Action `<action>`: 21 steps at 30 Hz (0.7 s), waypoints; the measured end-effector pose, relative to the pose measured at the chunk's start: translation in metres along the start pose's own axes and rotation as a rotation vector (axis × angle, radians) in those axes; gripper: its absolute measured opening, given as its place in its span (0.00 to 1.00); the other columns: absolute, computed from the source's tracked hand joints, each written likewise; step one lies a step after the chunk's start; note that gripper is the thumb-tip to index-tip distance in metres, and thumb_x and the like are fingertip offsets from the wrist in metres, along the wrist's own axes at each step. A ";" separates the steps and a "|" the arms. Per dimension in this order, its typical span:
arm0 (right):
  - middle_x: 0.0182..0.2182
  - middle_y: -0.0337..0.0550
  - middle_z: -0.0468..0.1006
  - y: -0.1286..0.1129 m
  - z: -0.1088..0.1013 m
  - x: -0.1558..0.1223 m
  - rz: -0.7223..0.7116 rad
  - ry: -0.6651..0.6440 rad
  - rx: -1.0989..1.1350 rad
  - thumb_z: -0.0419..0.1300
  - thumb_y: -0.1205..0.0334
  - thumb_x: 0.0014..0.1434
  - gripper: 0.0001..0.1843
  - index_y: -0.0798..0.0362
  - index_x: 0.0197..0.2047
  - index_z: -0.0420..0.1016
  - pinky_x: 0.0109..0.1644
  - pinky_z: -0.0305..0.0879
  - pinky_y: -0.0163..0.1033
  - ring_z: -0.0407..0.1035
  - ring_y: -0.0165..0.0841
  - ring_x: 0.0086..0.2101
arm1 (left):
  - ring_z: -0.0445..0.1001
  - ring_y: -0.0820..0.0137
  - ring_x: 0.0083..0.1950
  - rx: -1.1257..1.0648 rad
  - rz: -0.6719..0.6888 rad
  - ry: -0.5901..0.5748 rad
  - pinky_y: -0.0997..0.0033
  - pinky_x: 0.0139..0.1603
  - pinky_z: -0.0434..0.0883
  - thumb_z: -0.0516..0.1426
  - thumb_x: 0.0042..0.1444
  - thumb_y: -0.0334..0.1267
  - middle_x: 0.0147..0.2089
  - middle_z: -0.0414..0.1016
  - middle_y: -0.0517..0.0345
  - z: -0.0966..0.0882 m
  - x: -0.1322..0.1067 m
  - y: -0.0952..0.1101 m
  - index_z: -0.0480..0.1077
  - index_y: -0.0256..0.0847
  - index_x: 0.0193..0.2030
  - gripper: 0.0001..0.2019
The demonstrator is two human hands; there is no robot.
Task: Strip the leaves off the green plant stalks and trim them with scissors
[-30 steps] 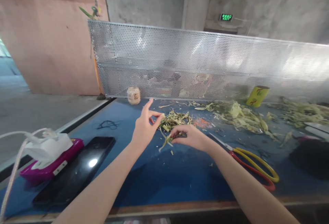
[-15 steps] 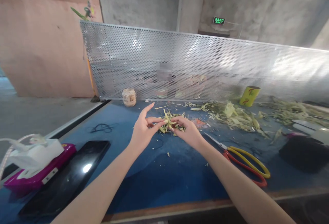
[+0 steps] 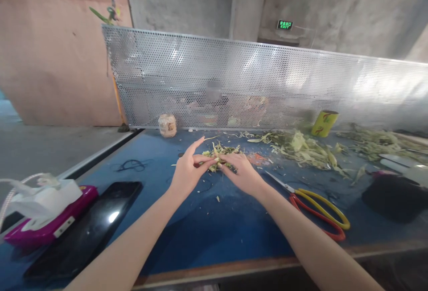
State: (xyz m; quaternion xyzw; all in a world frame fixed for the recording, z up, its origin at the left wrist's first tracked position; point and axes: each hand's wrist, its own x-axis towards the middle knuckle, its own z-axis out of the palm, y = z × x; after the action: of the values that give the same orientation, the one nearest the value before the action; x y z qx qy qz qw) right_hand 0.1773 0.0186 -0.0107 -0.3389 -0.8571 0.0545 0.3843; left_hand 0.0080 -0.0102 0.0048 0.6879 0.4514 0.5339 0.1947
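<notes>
Toward eight o'clock from the hands, on the blue desk (image 3: pixel 197 242), lies the purple power strip (image 3: pixel 33 233) with a white plug (image 3: pixel 53 199) on it, and just beside it the phone (image 3: pixel 90 228). At nine o'clock is a loose black cord (image 3: pixel 132 165); at ten, near the perforated screen (image 3: pixel 187 77), stands a pale jar (image 3: pixel 167 125). The left hand (image 3: pixel 187 170) comes up from seven o'clock, thumb and a finger pinched on a small green piece (image 3: pixel 216 160), another finger raised. This piece sits at the clock's centre, between both hands, with scraps (image 3: pixel 230 149) heaped just behind it at one o'clock. The right hand (image 3: pixel 242 173) reaches in from five, its fingers closed on the same piece. At three o'clock lie orange bits (image 3: pixel 261 159), then pale husks (image 3: pixel 302 146). Scissors (image 3: pixel 310 208) lie toward four, beside the right forearm; the yellow tube (image 3: pixel 324 124) leans between two and three.
</notes>
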 end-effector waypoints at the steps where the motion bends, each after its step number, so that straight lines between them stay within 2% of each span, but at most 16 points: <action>1: 0.43 0.44 0.74 0.000 0.000 0.000 -0.002 -0.010 -0.006 0.50 0.60 0.57 0.15 0.48 0.47 0.69 0.49 0.54 0.45 0.66 0.35 0.44 | 0.75 0.66 0.31 0.003 -0.007 0.001 0.66 0.32 0.71 0.58 0.46 0.43 0.31 0.78 0.54 0.000 0.000 0.000 0.54 0.40 0.58 0.32; 5: 0.42 0.43 0.75 0.003 -0.001 0.001 0.000 -0.043 -0.025 0.50 0.60 0.58 0.16 0.47 0.50 0.67 0.47 0.54 0.44 0.67 0.34 0.41 | 0.75 0.66 0.32 -0.004 -0.036 -0.029 0.66 0.34 0.71 0.58 0.46 0.42 0.31 0.78 0.54 0.000 0.000 0.002 0.55 0.39 0.57 0.31; 10: 0.42 0.44 0.74 0.001 -0.002 0.001 -0.016 -0.069 -0.038 0.50 0.61 0.58 0.19 0.46 0.54 0.63 0.49 0.54 0.46 0.66 0.36 0.42 | 0.75 0.67 0.32 -0.015 -0.085 -0.083 0.69 0.30 0.71 0.58 0.46 0.40 0.31 0.78 0.54 0.001 0.001 0.002 0.55 0.39 0.58 0.31; 16: 0.43 0.42 0.74 -0.003 0.001 0.003 0.017 -0.024 0.258 0.53 0.61 0.56 0.16 0.46 0.49 0.69 0.50 0.59 0.42 0.66 0.33 0.44 | 0.74 0.66 0.30 -0.127 -0.159 -0.106 0.70 0.26 0.68 0.58 0.45 0.39 0.30 0.77 0.51 0.001 0.002 -0.001 0.49 0.37 0.60 0.36; 21: 0.42 0.41 0.73 -0.002 0.003 0.002 0.069 0.004 0.460 0.58 0.63 0.51 0.13 0.46 0.42 0.74 0.50 0.60 0.40 0.65 0.32 0.44 | 0.73 0.67 0.30 -0.251 -0.238 -0.196 0.68 0.31 0.67 0.59 0.44 0.40 0.28 0.77 0.53 -0.003 0.003 0.003 0.44 0.37 0.63 0.41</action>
State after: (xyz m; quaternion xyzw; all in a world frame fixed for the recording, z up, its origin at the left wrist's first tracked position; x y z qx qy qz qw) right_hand 0.1732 0.0193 -0.0106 -0.2713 -0.8092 0.2609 0.4511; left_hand 0.0063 -0.0100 0.0092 0.6488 0.4382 0.4896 0.3838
